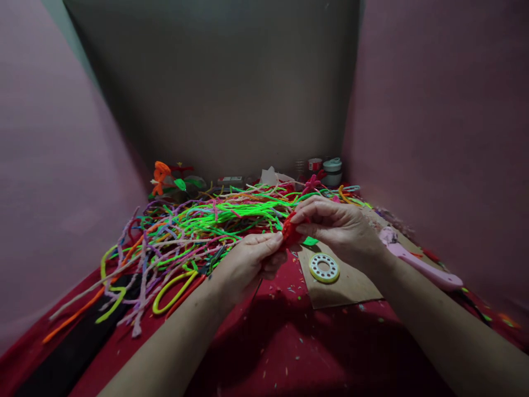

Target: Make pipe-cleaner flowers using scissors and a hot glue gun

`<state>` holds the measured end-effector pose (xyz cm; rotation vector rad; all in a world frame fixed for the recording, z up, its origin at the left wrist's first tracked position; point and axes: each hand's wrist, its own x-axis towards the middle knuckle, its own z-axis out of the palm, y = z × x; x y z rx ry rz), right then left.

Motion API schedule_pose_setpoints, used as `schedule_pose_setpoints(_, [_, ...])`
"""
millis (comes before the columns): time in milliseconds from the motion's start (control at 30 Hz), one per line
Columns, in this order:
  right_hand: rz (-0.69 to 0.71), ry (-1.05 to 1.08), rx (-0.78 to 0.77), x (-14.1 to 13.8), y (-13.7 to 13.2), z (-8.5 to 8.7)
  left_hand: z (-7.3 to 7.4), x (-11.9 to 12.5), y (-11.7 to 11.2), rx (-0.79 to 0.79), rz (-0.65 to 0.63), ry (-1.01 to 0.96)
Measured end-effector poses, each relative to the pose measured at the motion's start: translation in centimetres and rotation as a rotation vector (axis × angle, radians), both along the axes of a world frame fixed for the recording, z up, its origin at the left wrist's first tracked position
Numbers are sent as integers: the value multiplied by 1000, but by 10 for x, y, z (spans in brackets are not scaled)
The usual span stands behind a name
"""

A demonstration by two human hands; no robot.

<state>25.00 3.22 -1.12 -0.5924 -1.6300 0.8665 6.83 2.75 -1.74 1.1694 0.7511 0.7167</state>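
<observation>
Above the red cloth, both hands meet on a small red fuzzy piece [291, 229], which looks like bent chenille stems. My left hand [252, 259] pinches its lower left side between thumb and fingers. On its upper right side, the fingertips of my right hand [336, 226] are closed around it. Fingers cover part of the piece, so its full shape is hidden. Right behind the hands spreads a loose heap of chenille stems [231, 215], with bright green ones on top. A green leaf-like piece [309, 241] shows beneath my right hand.
A cardboard sheet [347, 295] carries a white and yellow ring-shaped spool [324, 268]. To the right lies a pink-handled tool [430, 267]. Yellow and orange handles [159, 300] lie by my left forearm. An orange flower [160, 176] and a lidded container [332, 172] stand farther back.
</observation>
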Motion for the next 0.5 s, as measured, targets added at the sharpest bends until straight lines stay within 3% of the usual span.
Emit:
schedule_pose_setpoints(300, [-5, -32, 12, 3, -1, 2, -1, -4, 2, 47, -60, -6])
schedule_pose_setpoints(500, [1, -46, 46, 7, 0, 0, -1, -5, 5, -3, -65, 37])
